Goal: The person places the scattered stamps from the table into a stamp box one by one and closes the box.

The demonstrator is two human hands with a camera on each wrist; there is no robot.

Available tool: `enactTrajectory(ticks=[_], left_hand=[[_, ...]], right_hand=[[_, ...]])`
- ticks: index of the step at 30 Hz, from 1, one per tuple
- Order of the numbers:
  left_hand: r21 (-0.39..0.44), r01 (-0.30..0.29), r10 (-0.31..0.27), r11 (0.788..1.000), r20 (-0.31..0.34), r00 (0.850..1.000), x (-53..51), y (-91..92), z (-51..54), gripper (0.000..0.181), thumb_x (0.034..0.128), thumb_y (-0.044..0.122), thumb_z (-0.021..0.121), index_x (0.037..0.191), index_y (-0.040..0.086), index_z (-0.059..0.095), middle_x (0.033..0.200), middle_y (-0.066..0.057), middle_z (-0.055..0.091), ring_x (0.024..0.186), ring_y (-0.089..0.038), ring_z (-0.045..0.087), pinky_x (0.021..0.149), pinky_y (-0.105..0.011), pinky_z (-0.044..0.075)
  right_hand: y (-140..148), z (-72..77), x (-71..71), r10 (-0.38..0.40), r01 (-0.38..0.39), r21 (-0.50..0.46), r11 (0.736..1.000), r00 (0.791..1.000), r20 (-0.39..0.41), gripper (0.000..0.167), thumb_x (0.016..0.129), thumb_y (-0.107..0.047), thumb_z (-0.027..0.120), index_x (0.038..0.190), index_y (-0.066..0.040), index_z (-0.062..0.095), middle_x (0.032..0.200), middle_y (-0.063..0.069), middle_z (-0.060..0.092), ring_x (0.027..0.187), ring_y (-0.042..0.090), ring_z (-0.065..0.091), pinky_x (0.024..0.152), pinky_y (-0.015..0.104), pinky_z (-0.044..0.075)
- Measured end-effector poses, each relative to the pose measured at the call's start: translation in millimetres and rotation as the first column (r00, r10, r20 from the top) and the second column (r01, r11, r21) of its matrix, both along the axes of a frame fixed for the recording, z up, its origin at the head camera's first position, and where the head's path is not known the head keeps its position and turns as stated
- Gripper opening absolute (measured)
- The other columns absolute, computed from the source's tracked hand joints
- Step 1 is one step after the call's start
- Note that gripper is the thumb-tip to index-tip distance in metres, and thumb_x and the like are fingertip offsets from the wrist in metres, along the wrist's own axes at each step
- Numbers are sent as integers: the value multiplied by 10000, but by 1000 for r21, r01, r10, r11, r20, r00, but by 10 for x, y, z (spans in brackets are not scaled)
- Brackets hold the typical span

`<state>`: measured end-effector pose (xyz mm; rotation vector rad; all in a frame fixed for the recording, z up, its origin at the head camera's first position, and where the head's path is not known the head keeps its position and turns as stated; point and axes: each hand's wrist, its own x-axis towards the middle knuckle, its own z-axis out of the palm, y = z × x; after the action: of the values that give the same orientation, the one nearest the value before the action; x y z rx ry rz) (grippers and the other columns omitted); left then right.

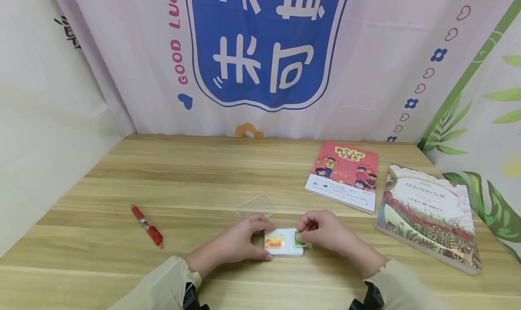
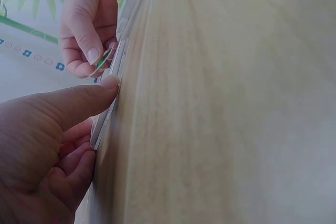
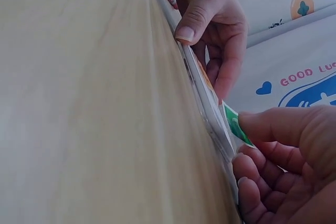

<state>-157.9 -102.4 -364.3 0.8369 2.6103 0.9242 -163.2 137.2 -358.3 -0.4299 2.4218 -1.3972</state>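
Observation:
A flat white rectangular pack (image 1: 290,249), with a yellow-orange picture on its left part, lies on the table. My left hand (image 1: 239,240) grips its left end, thumb on the near edge and fingers on the far side. At the right end my right hand (image 1: 325,230) pinches a small green card with a white border (image 1: 300,240) between thumb and fingers. That green card (image 3: 234,124) stands tilted up from the pack in the right wrist view. Just behind the pack lies a clear plastic lid (image 1: 257,206), partly hidden by my left fingers.
A red pen (image 1: 147,226) lies on the wooden table (image 1: 171,174) to the left. On the right are a red-and-white book (image 1: 343,174) and a thicker illustrated book (image 1: 429,215). A printed curtain (image 1: 150,75) hangs along the table's back edge.

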Motion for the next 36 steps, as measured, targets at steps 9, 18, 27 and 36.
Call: enactTrajectory(ticks=[9, 18, 27, 36], left_hand=[[12, 2, -2, 1000, 1, 1000, -4, 3, -7, 564, 714, 306, 793, 1208, 112, 602, 1200, 7, 551, 1128, -175, 498, 980, -403, 397], [18, 7, -7, 1000, 4, 1000, -5, 2, -7, 561, 716, 303, 791, 1206, 109, 601, 1201, 9, 550, 1133, -177, 497, 983, -407, 394], [16, 5, -6, 1000, 6, 1000, 6, -6, -12, 565, 713, 308, 792, 1207, 112, 602, 1204, 9, 548, 1144, -183, 493, 990, -414, 390], [23, 7, -7, 1000, -4, 1000, 0, 5, -21, 558, 714, 290, 793, 1207, 113, 603, 1187, 23, 550, 1114, -160, 501, 977, -391, 400]], right_hand=[[-82, -25, -3, 2, -2, 21, 1000, 1000, -16, 135, 752, -100, 730, 821, -45, 629, 747, 21, 571, 688, 149, 483, 575, 218, 412], [-113, -55, -24, 20, -18, 44, 999, 999, -49, 116, 742, -77, 726, 789, -50, 624, 722, 6, 561, 676, 148, 481, 572, 205, 406], [-148, -69, -23, 22, -17, 72, 997, 998, -62, 109, 744, -67, 721, 776, -59, 617, 702, -4, 550, 665, 143, 479, 564, 207, 398], [-181, -56, -3, -23, 31, 104, 994, 996, -81, 127, 748, -61, 726, 810, -74, 616, 721, 6, 523, 673, 147, 460, 559, 210, 376]])
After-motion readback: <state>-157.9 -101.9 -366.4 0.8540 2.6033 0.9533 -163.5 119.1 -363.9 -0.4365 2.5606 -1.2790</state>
